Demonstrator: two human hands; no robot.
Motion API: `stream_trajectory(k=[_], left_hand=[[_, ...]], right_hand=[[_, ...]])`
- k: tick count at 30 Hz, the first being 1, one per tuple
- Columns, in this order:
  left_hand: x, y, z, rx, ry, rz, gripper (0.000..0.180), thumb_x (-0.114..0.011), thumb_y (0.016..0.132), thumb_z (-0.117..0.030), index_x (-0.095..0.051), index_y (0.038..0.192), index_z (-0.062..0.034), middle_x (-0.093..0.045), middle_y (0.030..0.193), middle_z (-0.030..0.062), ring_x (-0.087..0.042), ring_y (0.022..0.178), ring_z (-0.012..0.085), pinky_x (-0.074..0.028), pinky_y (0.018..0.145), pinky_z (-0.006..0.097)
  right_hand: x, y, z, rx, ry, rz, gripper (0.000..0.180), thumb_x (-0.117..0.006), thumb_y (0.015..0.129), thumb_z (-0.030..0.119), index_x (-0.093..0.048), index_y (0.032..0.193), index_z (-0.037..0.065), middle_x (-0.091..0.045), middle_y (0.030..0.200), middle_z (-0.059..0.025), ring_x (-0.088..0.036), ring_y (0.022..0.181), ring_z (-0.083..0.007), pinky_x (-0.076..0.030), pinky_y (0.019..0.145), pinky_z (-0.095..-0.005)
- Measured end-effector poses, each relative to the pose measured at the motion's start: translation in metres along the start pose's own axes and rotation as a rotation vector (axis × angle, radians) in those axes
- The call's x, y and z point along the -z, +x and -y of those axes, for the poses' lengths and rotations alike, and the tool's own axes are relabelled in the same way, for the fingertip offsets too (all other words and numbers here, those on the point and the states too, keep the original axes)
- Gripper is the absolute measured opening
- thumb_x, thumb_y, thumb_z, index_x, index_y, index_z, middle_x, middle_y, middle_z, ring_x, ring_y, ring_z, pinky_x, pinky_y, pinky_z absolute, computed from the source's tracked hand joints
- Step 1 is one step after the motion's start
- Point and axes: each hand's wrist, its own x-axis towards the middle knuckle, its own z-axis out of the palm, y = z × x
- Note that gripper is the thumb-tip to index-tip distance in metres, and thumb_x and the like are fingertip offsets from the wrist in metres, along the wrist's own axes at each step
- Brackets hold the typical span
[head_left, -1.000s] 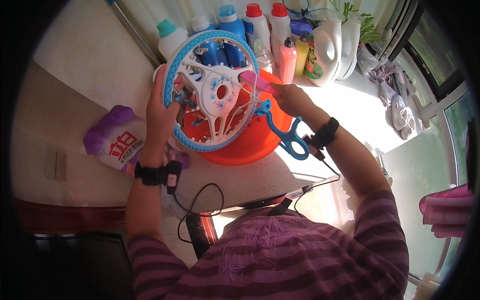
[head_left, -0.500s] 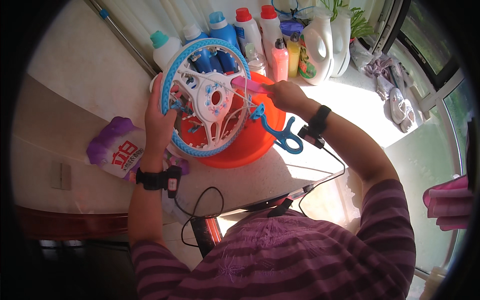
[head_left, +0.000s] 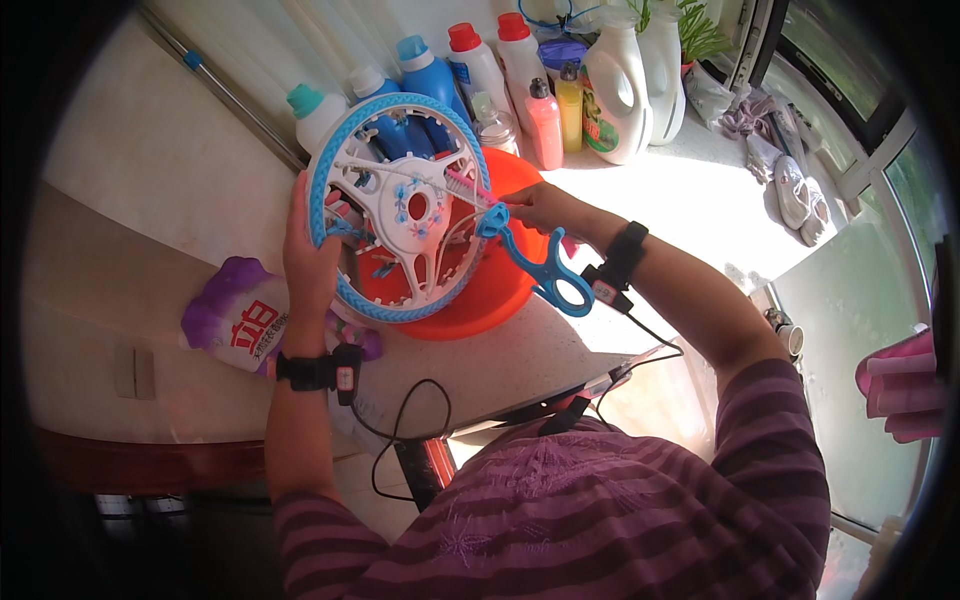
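Observation:
A round clip drying rack (head_left: 395, 225) with a white spoked hub and a blue rim is tilted up in front of me. My left hand (head_left: 310, 255) grips its left rim, fingers wrapped behind. Small clips show between the spokes. The blue hook (head_left: 545, 272) of the rack hangs down at its right, below my right hand (head_left: 552, 210). That hand is closed on a pink brush (head_left: 468, 186), whose bristled end lies at the right side of the rack, by the spokes and cords. Beneath the rack stands an orange-red basin (head_left: 475, 320), partly hidden by it.
Several detergent bottles (head_left: 610, 95) line the back of the counter (head_left: 690, 190). A purple and white detergent bag (head_left: 235, 315) lies left. White shoes (head_left: 795, 195) rest at the far right, near the window. Black cables (head_left: 440, 390) run from both wrist devices.
My right hand and the brush have moved slightly left and down, with the bristled end now inside the rim. The hook has swung a little left. My left hand keeps its grip.

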Motion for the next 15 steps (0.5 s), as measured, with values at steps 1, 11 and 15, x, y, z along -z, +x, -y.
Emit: stream_trajectory(k=[1,11,15], left_hand=[[0.000,0.001,0.001,-0.030,0.016,0.011,0.079,-0.047,0.075,0.014,-0.033,0.150,-0.0070,-0.047,0.143,0.0146,-0.052,0.126,0.0233,-0.044,0.104,0.032],[0.000,-0.002,0.002,0.005,-0.014,0.014,0.079,-0.045,0.076,0.014,-0.032,0.151,-0.0076,-0.046,0.143,0.0148,-0.050,0.128,0.0242,-0.043,0.105,0.033],[0.002,0.002,0.000,-0.026,0.106,-0.027,0.079,-0.044,0.077,0.014,-0.031,0.151,-0.0073,-0.048,0.141,0.0157,-0.053,0.127,0.0260,-0.044,0.104,0.034]], right_hand=[[0.002,-0.001,0.000,0.027,-0.135,-0.068,0.034,-0.059,0.092,0.022,-0.067,0.124,0.014,-0.070,0.093,-0.0157,-0.067,0.083,-0.0279,-0.052,0.073,-0.0382],[-0.022,0.006,-0.001,0.096,-0.078,-0.156,0.029,-0.058,0.090,0.016,-0.068,0.115,0.007,-0.069,0.097,-0.0200,-0.066,0.088,-0.0368,-0.053,0.079,-0.0414],[-0.002,-0.004,-0.010,0.236,-0.257,-0.147,0.024,-0.061,0.089,0.018,-0.071,0.107,0.006,-0.070,0.092,-0.0201,-0.067,0.086,-0.0371,-0.052,0.080,-0.0411]])
